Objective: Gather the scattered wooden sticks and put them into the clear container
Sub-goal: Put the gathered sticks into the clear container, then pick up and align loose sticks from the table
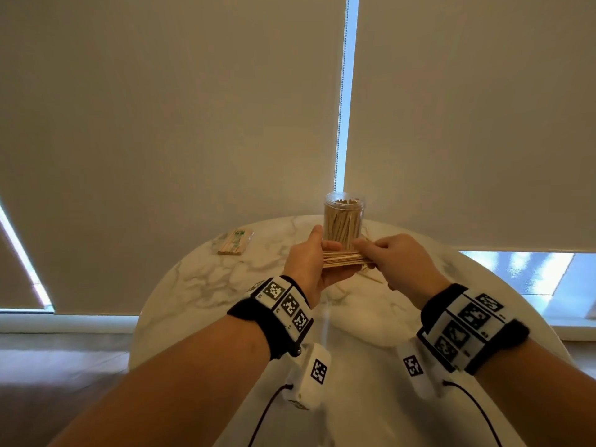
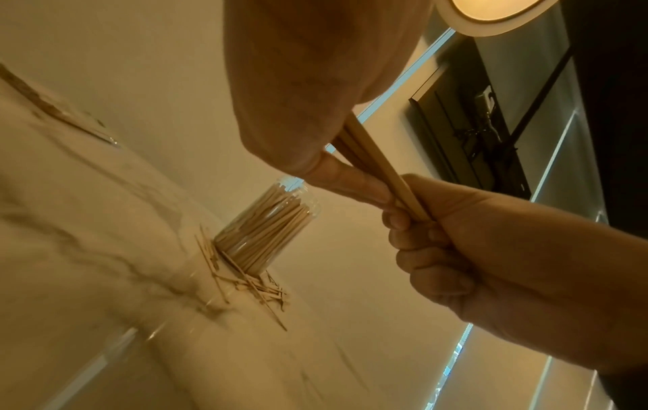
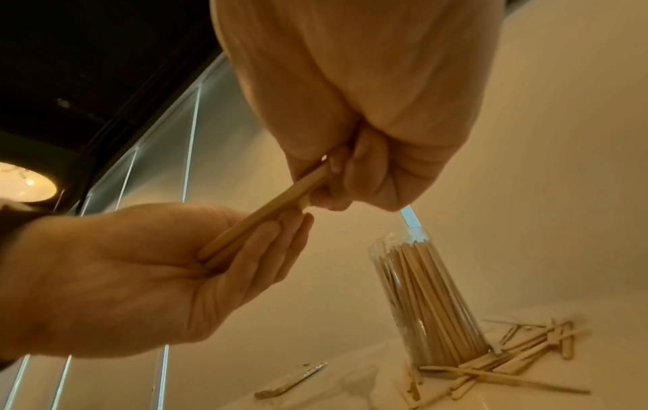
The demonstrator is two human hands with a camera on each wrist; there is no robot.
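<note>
A clear container (image 1: 343, 221) stands upright on the round marble table (image 1: 200, 285), packed with wooden sticks. Just in front of it a bundle of wooden sticks (image 1: 346, 259) lies level above the table. My left hand (image 1: 333, 254) holds it from below, thumb on top. My right hand (image 1: 364, 250) pinches the bundle's right end with curled fingers. The right wrist view shows the bundle (image 3: 259, 219) running from my right hand (image 3: 329, 180) across the left fingers (image 3: 266, 249). Loose sticks (image 3: 508, 366) lie scattered at the container's (image 3: 424, 299) foot, also visible as scattered sticks (image 2: 252, 283).
A flat packet of sticks (image 1: 234, 242) lies at the table's far left. Closed roller blinds hang right behind the table. The table's rim curves close behind the container. A stray stick (image 1: 371, 278) lies under my right hand.
</note>
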